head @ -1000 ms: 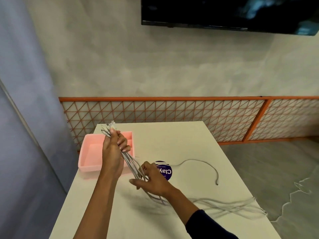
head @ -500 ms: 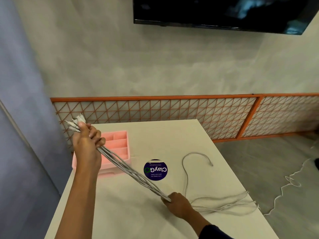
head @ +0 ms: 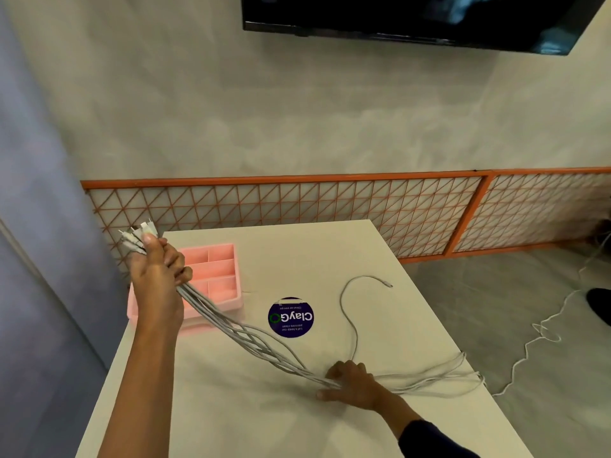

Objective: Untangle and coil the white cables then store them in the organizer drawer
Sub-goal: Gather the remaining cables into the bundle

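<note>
The white cables [head: 251,338] have smooth, faintly shiny plastic sheathing. The pink organizer tray [head: 228,256] is matt moulded plastic. The tabletop [head: 297,252] is smooth, matt and off-white, and the round sticker [head: 290,317] on it has a slight sheen. The wall [head: 297,110] looks like mottled matt plaster. The orange grille [head: 264,206] looks like painted metal. At the top of the frame the screen [head: 413,18] is glossy black. At the lower right the dark sleeve [head: 429,441] looks like cloth.
</note>
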### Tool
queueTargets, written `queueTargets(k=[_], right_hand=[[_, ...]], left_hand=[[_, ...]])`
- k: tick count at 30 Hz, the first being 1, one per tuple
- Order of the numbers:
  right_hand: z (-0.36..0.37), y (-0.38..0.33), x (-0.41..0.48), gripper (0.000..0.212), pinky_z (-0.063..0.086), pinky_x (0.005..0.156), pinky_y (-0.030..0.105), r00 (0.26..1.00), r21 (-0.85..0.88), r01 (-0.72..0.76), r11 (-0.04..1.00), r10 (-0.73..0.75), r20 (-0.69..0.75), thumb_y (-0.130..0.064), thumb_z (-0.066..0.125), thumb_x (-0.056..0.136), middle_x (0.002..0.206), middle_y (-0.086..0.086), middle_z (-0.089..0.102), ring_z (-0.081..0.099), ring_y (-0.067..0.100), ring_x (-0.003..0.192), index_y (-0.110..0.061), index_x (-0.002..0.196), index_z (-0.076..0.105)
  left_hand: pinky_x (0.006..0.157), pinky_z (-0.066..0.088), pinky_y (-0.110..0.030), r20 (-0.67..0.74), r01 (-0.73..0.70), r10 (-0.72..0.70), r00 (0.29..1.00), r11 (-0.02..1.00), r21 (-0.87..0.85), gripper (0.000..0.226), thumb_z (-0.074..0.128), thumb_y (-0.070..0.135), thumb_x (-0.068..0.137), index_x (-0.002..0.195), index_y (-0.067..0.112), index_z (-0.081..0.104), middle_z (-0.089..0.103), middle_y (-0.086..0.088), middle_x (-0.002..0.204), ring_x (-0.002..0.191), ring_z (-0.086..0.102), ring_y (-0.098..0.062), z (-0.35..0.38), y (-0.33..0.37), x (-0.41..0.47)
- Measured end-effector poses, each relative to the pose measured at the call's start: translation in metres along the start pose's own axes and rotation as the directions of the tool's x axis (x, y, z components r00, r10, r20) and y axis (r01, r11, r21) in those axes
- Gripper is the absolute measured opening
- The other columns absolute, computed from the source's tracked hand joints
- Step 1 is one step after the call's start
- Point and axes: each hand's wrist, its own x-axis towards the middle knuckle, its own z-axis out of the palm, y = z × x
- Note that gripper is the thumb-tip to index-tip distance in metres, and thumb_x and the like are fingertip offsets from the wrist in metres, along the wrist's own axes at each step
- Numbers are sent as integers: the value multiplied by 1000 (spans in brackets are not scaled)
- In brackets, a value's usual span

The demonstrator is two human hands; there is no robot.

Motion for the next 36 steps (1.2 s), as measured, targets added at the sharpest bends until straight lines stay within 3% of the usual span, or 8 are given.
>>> queueTargets(k=[6, 10, 13, 17, 19, 22, 27, 36], right_hand=[[-3, 16, 24, 55, 19, 109, 36, 911, 388, -69, 919, 216, -350, -65, 34, 92, 117, 5, 49, 38, 25, 118, -28, 93, 75], [-4, 30, 65, 36, 29, 102, 28, 889, 277, -293, 915, 367, -272, -36, 35, 101, 133, 10, 52, 38, 26, 128, -26, 128, 55], [1, 32, 83, 32, 40, 91, 26, 911, 372, -225, 901, 330, -249, -20, 45, 97, 124, 12, 63, 56, 25, 116, -6, 120, 63], [-6, 25, 70, 22, 49, 61, 20, 839, 905, -14, 424, 498, -220, 2, 70, 80, 81, 12, 66, 57, 22, 71, 3, 102, 70], [-19, 19, 62, 16, 46, 43, 14, 838, 981, 81, 175, 521, -162, 8, 63, 83, 73, 11, 56, 49, 18, 62, -3, 95, 62], [-40, 12, 51, 26, 51, 48, 17, 873, 984, 161, -75, 476, -106, 12, 49, 89, 71, 10, 48, 46, 17, 63, -7, 107, 54], [-69, 17, 36, 33, 46, 68, 23, 813, 918, 358, -172, 540, -216, 11, 46, 90, 75, 7, 51, 49, 13, 67, -16, 109, 52], [-89, 61, 7, 42, 40, 42, 10, 413, 707, 699, -103, 866, -282, 14, 50, 86, 73, 1, 51, 51, 6, 55, -27, 79, 46]], left_hand=[[37, 21, -13, 11, 16, -17, 1000, 1000, 18, 33, 36, 38, 103, 77, 19, 42, 32, 15, 47, 40, 26, 0, -5, 0, 1], [36, 21, -12, 13, 7, -7, 1000, 1000, 23, 33, 36, 36, 103, 76, 19, 42, 32, 16, 46, 39, 26, 2, -7, 6, 0], [35, 22, -12, 8, 4, -5, 1000, 999, 40, 33, 36, 35, 103, 76, 18, 42, 32, 16, 46, 39, 26, 2, -8, 7, -3], [36, 23, -12, 19, -3, 1, 1000, 997, 75, 31, 36, 34, 103, 77, 18, 41, 33, 15, 47, 40, 26, 1, -9, 5, -5], [37, 22, -12, 40, -13, 8, 999, 994, 109, 31, 36, 34, 104, 78, 19, 41, 33, 16, 48, 41, 27, 1, -9, 3, -6], [37, 23, -12, 70, -19, 9, 997, 991, 133, 30, 35, 33, 104, 79, 18, 42, 34, 16, 47, 41, 27, 2, -3, -2, -7], [39, 22, -13, 90, -8, -3, 996, 992, 124, 30, 37, 35, 103, 78, 20, 43, 35, 16, 49, 43, 27, 1, 4, -6, -9], [38, 23, -12, 142, 1, -15, 990, 995, 100, 30, 37, 37, 103, 78, 21, 43, 36, 15, 48, 42, 29, 0, 11, -10, -9]])
